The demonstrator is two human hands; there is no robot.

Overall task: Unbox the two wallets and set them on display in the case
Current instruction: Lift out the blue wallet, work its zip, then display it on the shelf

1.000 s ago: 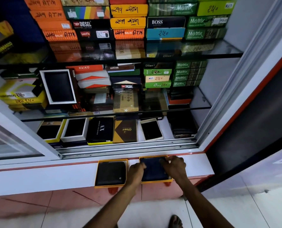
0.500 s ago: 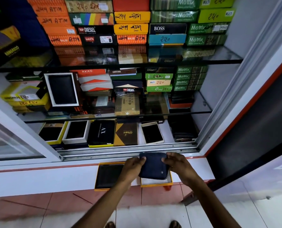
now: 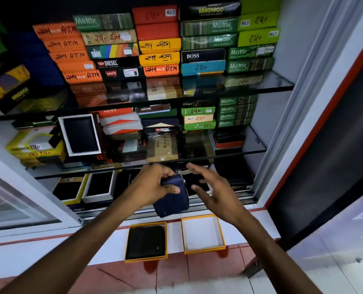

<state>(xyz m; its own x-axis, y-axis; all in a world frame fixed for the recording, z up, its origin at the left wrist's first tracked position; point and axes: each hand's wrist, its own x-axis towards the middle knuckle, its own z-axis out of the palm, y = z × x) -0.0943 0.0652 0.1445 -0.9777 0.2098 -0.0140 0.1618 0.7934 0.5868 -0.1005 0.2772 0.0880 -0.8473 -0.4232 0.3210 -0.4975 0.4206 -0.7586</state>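
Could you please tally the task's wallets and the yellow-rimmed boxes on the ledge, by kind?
Navy wallet, held by the left hand in front of the case: 1
Black wallet, still in its box: 1
Yellow-rimmed boxes: 2, namely the left box holding the black wallet and the empty right box
Total: 4

Bottom shelf (image 3: 235, 193) crowded — glass shelf (image 3: 240, 153) low overhead.

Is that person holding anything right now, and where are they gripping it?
The left hand pinches the dark blue leather wallet at its upper left edge.
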